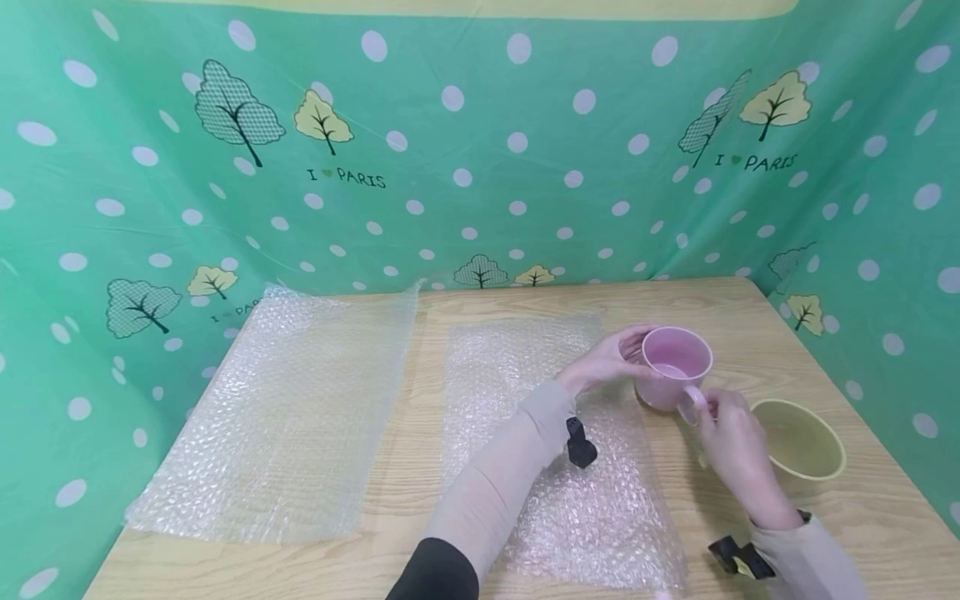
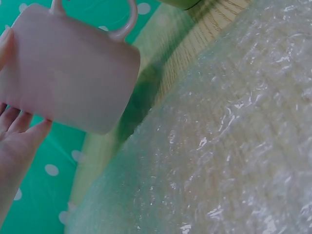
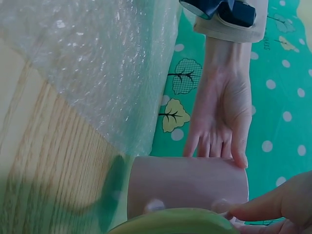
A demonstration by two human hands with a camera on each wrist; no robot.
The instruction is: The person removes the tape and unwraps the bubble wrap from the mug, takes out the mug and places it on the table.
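Observation:
A pink mug stands upright at the right side of the table, its handle turned toward the near right. My left hand holds the mug by its left side, thumb in front and fingers round the far side. At the handle, my right hand pinches with thumb and fingers. The left wrist view shows the mug's plain side beside the left fingertips. Just right of the right hand is a yellow-green bowl, partly covered by that hand.
A sheet of bubble wrap lies under my left forearm, its right edge close to the mug. Another, larger bubble wrap sheet covers the table's left part. A green dotted curtain surrounds the wooden table at the back and sides.

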